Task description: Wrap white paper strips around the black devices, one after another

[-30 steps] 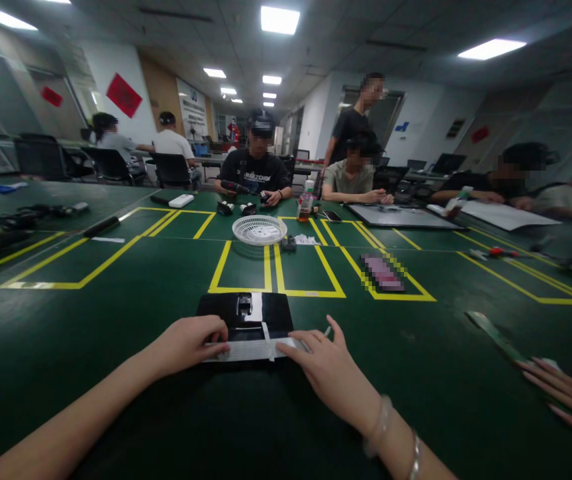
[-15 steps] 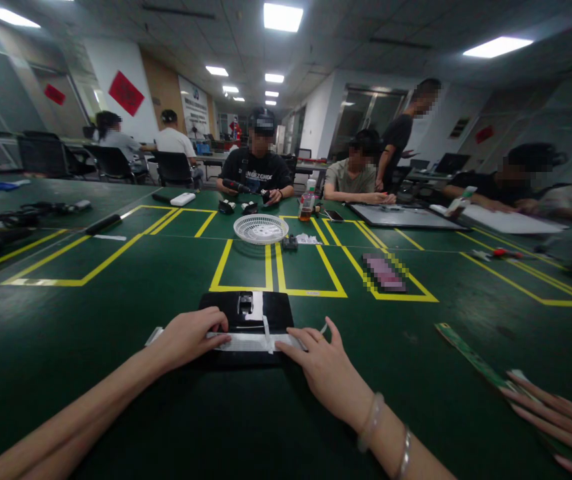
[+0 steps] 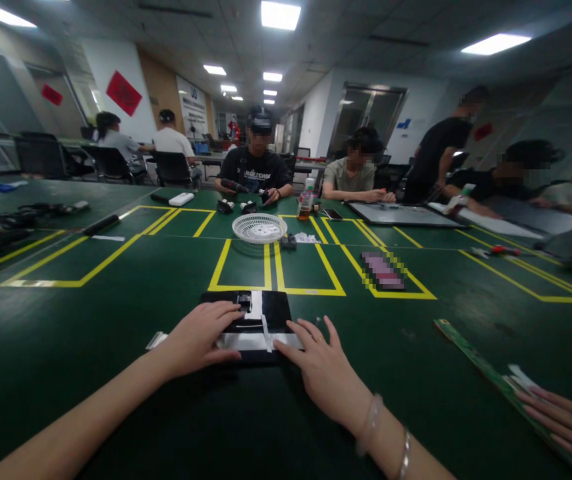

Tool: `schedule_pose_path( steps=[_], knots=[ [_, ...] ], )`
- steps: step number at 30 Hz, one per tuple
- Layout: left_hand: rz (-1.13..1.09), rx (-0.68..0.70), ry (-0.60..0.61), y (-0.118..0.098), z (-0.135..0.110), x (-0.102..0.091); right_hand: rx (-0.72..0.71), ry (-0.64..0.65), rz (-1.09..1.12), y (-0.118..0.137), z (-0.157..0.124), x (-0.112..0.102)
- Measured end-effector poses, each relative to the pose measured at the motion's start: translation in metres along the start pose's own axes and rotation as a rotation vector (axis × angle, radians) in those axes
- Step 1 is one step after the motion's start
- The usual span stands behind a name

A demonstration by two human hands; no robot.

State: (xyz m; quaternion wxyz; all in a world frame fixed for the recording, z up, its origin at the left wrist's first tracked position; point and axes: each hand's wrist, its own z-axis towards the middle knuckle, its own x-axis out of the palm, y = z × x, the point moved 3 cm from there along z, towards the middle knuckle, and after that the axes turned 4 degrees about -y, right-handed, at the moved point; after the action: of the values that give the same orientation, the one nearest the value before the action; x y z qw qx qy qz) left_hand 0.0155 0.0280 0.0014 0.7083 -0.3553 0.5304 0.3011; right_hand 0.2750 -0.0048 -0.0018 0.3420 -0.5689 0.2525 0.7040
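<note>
A flat black panel (image 3: 276,308) lies on the green table (image 3: 116,347) straight ahead of me, with a small component near its top middle and a silvery strip (image 3: 253,341) across its near edge. My left hand (image 3: 197,337) rests flat on the left part of the panel, fingers stretched toward the small component. My right hand (image 3: 319,363) lies beside it with fingers spread, fingertips pressing the right end of the strip. Neither hand holds anything.
Yellow tape boxes mark the table. A white mesh basket (image 3: 259,228) and a drink bottle (image 3: 305,203) stand beyond. A green ruler-like strip (image 3: 471,353) lies at right, near another person's fingers (image 3: 556,417). Several people sit across the table.
My left hand slid forward from the strip's left end onto the panel, fingers now reaching the small component. The right hand stayed on the strip. A standing person at the back walked rightward.
</note>
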Motion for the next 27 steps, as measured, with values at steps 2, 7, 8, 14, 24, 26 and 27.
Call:
schedule_pose_path(
  steps=[2,7,8,14,24,26,27],
  knots=[
    [-0.01,0.045,0.037,-0.002,-0.001,0.006,-0.019,-0.018,-0.007,0.001,-0.001,-0.002],
    [-0.022,0.047,0.051,-0.004,0.001,0.01,-0.016,-0.088,0.006,0.002,0.0,-0.009],
    [-0.027,0.052,0.045,-0.005,0.001,0.01,-0.011,-0.102,0.01,0.003,0.0,-0.011],
    [-0.03,0.098,0.002,-0.008,0.002,0.007,-0.016,-0.135,0.042,0.004,0.0,-0.02],
    [0.072,-0.118,-0.13,0.058,-0.011,-0.028,-0.007,-0.138,0.107,-0.002,0.0,-0.025],
    [0.126,-0.237,-0.158,0.085,-0.021,-0.039,-0.009,-0.138,0.112,-0.003,-0.001,-0.025],
    [0.152,-0.312,-0.171,0.1,-0.027,-0.045,-0.011,-0.14,0.114,-0.003,-0.001,-0.025]
  ],
)
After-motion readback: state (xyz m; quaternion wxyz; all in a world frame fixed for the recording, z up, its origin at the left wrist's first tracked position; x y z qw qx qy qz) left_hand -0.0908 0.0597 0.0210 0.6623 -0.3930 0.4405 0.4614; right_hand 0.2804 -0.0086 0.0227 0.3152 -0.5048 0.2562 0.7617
